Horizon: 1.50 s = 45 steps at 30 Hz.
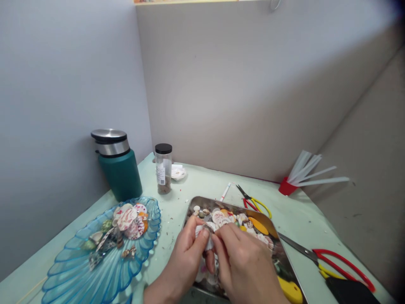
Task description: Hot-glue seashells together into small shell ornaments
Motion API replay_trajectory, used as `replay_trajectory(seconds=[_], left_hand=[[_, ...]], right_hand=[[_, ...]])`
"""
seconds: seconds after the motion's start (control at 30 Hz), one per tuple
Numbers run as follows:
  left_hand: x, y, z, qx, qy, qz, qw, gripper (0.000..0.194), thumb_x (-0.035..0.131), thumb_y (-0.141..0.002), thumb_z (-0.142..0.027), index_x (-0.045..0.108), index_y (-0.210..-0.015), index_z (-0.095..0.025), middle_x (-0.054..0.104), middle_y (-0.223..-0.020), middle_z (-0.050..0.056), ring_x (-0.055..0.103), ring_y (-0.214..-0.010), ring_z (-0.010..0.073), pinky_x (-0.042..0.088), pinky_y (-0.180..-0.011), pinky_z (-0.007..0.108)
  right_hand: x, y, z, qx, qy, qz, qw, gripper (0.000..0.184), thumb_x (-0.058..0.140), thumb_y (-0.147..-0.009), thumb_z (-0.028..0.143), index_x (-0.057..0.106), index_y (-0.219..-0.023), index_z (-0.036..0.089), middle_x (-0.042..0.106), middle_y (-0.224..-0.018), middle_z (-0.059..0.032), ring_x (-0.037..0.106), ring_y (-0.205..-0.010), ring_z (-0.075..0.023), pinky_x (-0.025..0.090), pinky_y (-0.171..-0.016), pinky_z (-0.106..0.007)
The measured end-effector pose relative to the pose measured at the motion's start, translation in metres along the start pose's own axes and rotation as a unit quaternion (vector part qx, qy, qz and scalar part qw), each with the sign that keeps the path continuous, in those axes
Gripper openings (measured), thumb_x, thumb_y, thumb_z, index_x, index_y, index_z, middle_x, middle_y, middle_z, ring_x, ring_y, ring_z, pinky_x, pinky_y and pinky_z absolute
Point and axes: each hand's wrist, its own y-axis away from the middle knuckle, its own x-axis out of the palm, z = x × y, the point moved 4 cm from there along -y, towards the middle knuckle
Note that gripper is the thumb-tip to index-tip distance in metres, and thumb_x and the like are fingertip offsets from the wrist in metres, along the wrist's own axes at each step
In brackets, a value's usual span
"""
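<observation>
While the left hand [185, 253] pinches a small, white, ribbed shell [209, 243] beneath its thumb, the right hand [245, 253] has its fingertips bunched against the shell's right side. The piece sits between both hands, over a rectangular, silvery metal tray [282, 249] of mixed shells; its long axis is hidden.
</observation>
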Motion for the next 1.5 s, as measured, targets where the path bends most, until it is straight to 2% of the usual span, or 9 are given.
replay_trajectory(seconds=[0.17, 0.33, 0.53, 0.73, 0.83, 1.03, 1.13, 1.3, 1.5], left_hand=[[0.0, 0.0, -0.001, -0.001, -0.009, -0.003, 1.0, 0.026, 0.053, -0.088, -0.044, 0.043, -0.083, -0.021, 0.052, -0.048, -0.009, 0.048, -0.036, 0.0081, 0.034, -0.039, 0.017], [-0.001, -0.001, 0.003, -0.004, -0.018, -0.01, 1.0, 0.023, 0.052, -0.089, -0.043, 0.043, -0.085, -0.021, 0.055, -0.052, -0.008, 0.049, -0.037, 0.0084, 0.035, -0.04, 0.018], [-0.003, -0.002, 0.009, -0.027, -0.045, 0.013, 0.999, 0.021, 0.045, -0.093, -0.041, 0.045, -0.09, -0.021, 0.056, -0.048, -0.006, 0.051, -0.04, 0.0103, 0.036, -0.043, 0.019], [-0.006, -0.006, -0.003, -0.021, 0.011, -0.016, 1.0, 0.021, 0.055, -0.088, -0.039, 0.05, -0.094, -0.019, 0.06, -0.057, -0.004, 0.058, -0.049, 0.0115, 0.046, -0.051, 0.022], [-0.008, -0.007, -0.004, -0.028, 0.023, -0.02, 0.999, 0.024, 0.06, -0.085, -0.039, 0.053, -0.096, -0.018, 0.062, -0.059, -0.002, 0.058, -0.049, 0.0114, 0.047, -0.051, 0.022], [-0.009, -0.007, 0.001, -0.039, 0.012, -0.012, 0.999, 0.028, 0.059, -0.085, -0.04, 0.055, -0.101, -0.018, 0.06, -0.048, -0.004, 0.053, -0.042, 0.009, 0.041, -0.046, 0.017], [-0.009, -0.008, 0.002, -0.04, 0.007, -0.011, 0.999, 0.023, 0.06, -0.085, -0.039, 0.054, -0.093, -0.018, 0.058, -0.045, -0.005, 0.049, -0.037, 0.0073, 0.037, -0.042, 0.016], [-0.01, -0.009, 0.005, -0.037, -0.017, -0.035, 0.999, 0.023, 0.058, -0.085, -0.04, 0.052, -0.086, -0.017, 0.057, -0.044, -0.006, 0.049, -0.035, 0.0081, 0.036, -0.039, 0.016], [-0.007, -0.007, 0.006, -0.043, -0.031, -0.034, 0.998, 0.03, 0.061, -0.082, -0.044, 0.05, -0.087, -0.017, 0.058, -0.041, -0.006, 0.048, -0.033, 0.0078, 0.034, -0.038, 0.015]], right_hand=[[-0.001, -0.001, 0.002, -0.001, 0.008, 0.004, 1.0, 0.027, 0.042, -0.088, 0.018, 0.05, -0.063, 0.021, 0.056, -0.057, -0.0011, 0.05, -0.047, -0.0163, 0.028, -0.052, -0.027], [0.001, -0.001, 0.002, 0.003, 0.027, 0.012, 1.0, 0.025, 0.042, -0.086, 0.017, 0.051, -0.064, 0.022, 0.058, -0.057, -0.0018, 0.054, -0.047, -0.0176, 0.029, -0.051, -0.028], [0.003, -0.003, -0.009, 0.024, 0.062, 0.093, 0.993, 0.02, 0.05, -0.085, 0.018, 0.053, -0.065, 0.023, 0.062, -0.058, -0.0012, 0.059, -0.048, -0.0222, 0.028, -0.05, -0.03], [-0.003, -0.006, -0.027, 0.086, -0.019, 0.163, 0.983, 0.01, 0.059, -0.085, 0.03, 0.059, -0.078, 0.023, 0.067, -0.072, -0.0012, 0.063, -0.062, -0.0215, 0.035, -0.055, -0.029], [-0.003, -0.007, -0.027, 0.085, -0.042, 0.161, 0.982, 0.014, 0.056, -0.086, 0.028, 0.058, -0.073, 0.022, 0.065, -0.071, -0.0006, 0.06, -0.061, -0.0192, 0.035, -0.056, -0.028], [0.0, -0.008, -0.026, 0.109, -0.091, 0.164, 0.976, 0.025, 0.048, -0.09, 0.027, 0.057, -0.068, 0.021, 0.062, -0.066, 0.0001, 0.057, -0.058, -0.0167, 0.035, -0.055, -0.027], [-0.001, -0.008, -0.028, 0.12, -0.102, 0.169, 0.973, 0.024, 0.05, -0.09, 0.026, 0.057, -0.067, 0.021, 0.062, -0.064, 0.0009, 0.057, -0.057, -0.0164, 0.036, -0.055, -0.027], [-0.005, -0.01, -0.026, 0.063, -0.09, 0.1, 0.989, 0.011, 0.056, -0.088, 0.03, 0.06, -0.082, 0.021, 0.063, -0.074, 0.0, 0.059, -0.059, -0.0158, 0.039, -0.055, -0.026], [-0.002, -0.009, -0.021, 0.012, -0.047, 0.062, 0.997, 0.017, 0.047, -0.092, 0.023, 0.059, -0.08, 0.02, 0.061, -0.074, -0.0018, 0.059, -0.063, -0.0178, 0.039, -0.059, -0.028]])
